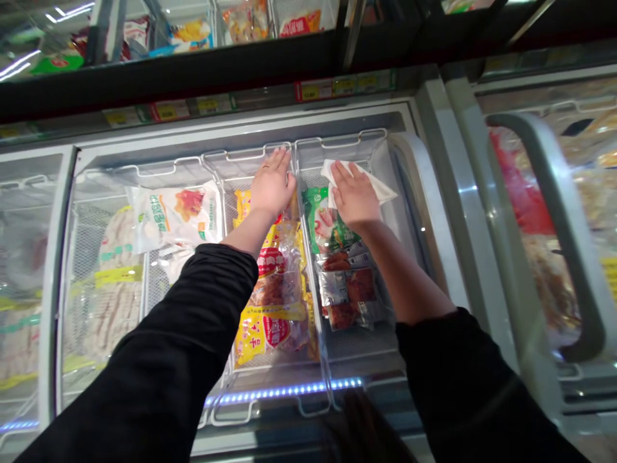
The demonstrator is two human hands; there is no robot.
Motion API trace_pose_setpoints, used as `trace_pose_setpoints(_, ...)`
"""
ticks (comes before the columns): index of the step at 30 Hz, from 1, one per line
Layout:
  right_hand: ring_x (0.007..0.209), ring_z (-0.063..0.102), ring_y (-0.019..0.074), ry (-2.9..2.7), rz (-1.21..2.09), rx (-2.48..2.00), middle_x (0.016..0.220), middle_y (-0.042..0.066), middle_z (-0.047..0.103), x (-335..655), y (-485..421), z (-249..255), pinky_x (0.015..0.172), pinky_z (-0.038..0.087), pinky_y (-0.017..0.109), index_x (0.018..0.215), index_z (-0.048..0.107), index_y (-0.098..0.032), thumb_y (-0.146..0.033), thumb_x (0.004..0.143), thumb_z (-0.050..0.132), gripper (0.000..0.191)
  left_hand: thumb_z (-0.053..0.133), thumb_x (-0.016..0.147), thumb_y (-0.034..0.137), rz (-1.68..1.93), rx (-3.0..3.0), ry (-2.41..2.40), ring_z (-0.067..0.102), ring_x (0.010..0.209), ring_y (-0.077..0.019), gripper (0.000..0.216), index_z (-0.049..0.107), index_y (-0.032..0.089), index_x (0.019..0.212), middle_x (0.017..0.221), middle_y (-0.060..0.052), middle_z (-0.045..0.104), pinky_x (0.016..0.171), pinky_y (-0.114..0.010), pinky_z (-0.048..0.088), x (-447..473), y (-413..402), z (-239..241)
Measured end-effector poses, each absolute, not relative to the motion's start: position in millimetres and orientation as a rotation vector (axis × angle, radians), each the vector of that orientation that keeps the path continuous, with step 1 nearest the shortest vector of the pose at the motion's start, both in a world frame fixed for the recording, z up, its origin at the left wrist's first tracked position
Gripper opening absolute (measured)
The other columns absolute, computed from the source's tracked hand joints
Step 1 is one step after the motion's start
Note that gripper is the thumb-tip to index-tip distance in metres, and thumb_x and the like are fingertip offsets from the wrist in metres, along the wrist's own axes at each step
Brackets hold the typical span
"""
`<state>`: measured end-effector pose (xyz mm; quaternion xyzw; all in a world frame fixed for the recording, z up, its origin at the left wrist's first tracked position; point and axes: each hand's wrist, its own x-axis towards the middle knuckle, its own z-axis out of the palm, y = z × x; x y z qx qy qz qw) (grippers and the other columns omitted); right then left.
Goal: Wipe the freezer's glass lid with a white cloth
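My left hand (272,186) lies flat with stretched fingers on the clear lid of a chest freezer, above the middle wire basket. My right hand (355,196) presses flat on a white cloth (383,188), its fingers extended over it and the cloth's corners showing at the sides. Under the lid, below my left hand, are yellow and red food packets (270,328). Beneath my right hand and forearm lie a green packet (318,222) and several silver and brown packets (344,289).
A white food bag (178,215) lies in the left basket. A raised grey handle (535,148) stands on the neighbouring freezer at right. Shelves of packets and a row of price tags (315,90) run along the back. A light strip (284,391) shows near the front.
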<state>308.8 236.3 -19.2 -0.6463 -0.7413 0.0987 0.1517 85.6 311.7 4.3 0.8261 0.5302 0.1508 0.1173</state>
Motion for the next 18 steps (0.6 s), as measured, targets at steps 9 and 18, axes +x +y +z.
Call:
trace_pose_setpoints(9,0.164,0.04,0.0333,-2.359,0.378,-1.564,0.172,0.006,0.052,316.1,148.1,-0.6,0.133,0.04,0.061,0.169,0.047,-0.02,-0.024,0.11,0.04,0.06,0.049,0.102,0.017,0.432,2.449,1.532,0.04,0.165,-0.0302,0.069,0.043,0.024,0.17,0.174,-0.006,0.048,0.137,-0.053,0.036,84.8,312.7,3.0)
trace_pose_setpoints(18,0.165,0.036,0.04,-2.214,0.267,-1.846,0.177,0.006,0.044,307.7,175.3,-18.6,0.132,0.036,0.069,0.177,0.03,-0.024,-0.021,0.108,0.043,0.071,0.049,0.101,0.024,0.467,2.344,1.536,0.034,0.168,-0.0263,0.067,0.044,0.029,0.168,0.174,0.0,0.049,0.141,-0.054,0.027,87.3,311.4,3.3)
